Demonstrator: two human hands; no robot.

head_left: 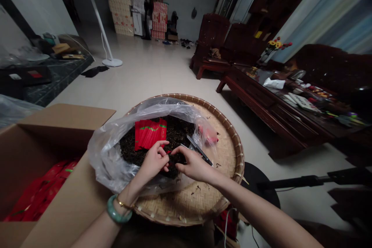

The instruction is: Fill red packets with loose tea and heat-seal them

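Observation:
Loose dark dried leaves, which look like tea, fill an open clear plastic bag on a round woven bamboo tray. A fanned row of red packets with green marks lies on the leaves. My left hand is over the near part of the bag, fingers curled, with a sliver of a red packet at its fingertips. Facing it, my right hand has its thumb and forefinger curved apart close to that sliver. A dark, slim tongs-like tool lies beside my right hand.
An open cardboard box holding many red packets stands at my left. Reddish scraps lie on the tray's right. A black round base with a pole is close on the right. Beyond are a wooden table and a standing fan.

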